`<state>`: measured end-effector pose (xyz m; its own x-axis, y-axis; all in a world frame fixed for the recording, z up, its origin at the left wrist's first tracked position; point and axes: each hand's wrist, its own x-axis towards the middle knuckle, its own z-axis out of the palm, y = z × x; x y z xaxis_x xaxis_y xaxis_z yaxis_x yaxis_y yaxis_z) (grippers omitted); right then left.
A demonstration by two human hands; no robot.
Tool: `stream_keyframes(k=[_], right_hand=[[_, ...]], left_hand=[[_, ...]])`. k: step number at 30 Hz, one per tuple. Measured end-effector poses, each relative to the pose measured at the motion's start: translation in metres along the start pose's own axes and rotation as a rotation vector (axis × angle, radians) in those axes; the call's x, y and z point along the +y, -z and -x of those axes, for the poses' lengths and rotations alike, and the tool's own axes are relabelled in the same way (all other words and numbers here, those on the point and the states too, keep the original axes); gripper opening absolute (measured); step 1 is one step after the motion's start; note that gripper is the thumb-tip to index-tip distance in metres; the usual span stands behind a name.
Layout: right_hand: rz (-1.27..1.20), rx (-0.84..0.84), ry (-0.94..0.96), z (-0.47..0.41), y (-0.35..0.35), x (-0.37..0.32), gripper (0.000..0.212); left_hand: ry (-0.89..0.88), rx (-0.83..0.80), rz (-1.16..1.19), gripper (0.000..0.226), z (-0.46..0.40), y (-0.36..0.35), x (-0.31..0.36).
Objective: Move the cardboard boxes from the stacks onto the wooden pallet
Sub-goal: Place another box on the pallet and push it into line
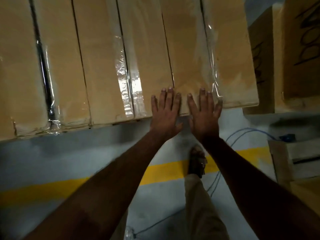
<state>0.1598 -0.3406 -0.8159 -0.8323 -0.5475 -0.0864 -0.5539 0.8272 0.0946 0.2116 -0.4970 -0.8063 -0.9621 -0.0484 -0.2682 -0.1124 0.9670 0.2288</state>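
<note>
Several brown cardboard boxes stand side by side below me, their tops sealed with clear tape. My left hand (165,111) lies flat, fingers spread, on the near edge of one box top (147,58). My right hand (204,113) lies flat on the neighbouring rightmost box (230,66), close beside the left hand. Neither hand grips anything; both palms press on the cardboard. A wooden pallet corner (294,160) shows at the right, low on the floor.
More cardboard boxes with black scrawled marks (301,54) stand at the upper right. A yellow floor line (69,186) crosses the grey floor. A blue cable (242,134) snakes past my sandalled foot (197,161).
</note>
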Motion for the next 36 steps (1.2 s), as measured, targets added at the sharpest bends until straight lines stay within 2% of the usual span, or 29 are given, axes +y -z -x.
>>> stream_keyframes(k=[2, 6, 10, 14, 17, 23, 29, 36], right_hand=[[-0.007, -0.030, 0.039, -0.002, -0.008, 0.024, 0.083], [-0.023, -0.058, 0.149, -0.013, -0.024, 0.062, 0.083], [-0.046, -0.034, 0.241, -0.024, -0.034, 0.074, 0.078], [-0.043, -0.003, 0.224, -0.022, -0.041, 0.073, 0.079], [-0.027, 0.021, 0.224, -0.024, -0.043, 0.070, 0.078], [-0.024, 0.009, 0.214, -0.024, -0.045, 0.067, 0.087], [-0.033, 0.017, 0.213, -0.027, -0.046, 0.067, 0.081], [-0.083, -0.154, 0.182, -0.028, -0.032, 0.060, 0.088]], left_hand=[[0.057, -0.011, -0.012, 0.098, -0.016, -0.005, 0.020], [0.176, -0.021, -0.086, 0.105, -0.033, -0.021, 0.036], [0.224, 0.000, -0.172, 0.098, -0.034, -0.028, 0.038], [0.198, 0.017, -0.203, 0.094, -0.034, -0.032, 0.037], [0.212, 0.039, -0.254, 0.100, -0.036, -0.037, 0.036], [0.209, 0.042, -0.291, 0.099, -0.036, -0.041, 0.035], [0.189, 0.069, -0.314, 0.092, -0.038, -0.044, 0.035], [0.189, -0.003, -0.221, 0.094, -0.036, -0.037, 0.039]])
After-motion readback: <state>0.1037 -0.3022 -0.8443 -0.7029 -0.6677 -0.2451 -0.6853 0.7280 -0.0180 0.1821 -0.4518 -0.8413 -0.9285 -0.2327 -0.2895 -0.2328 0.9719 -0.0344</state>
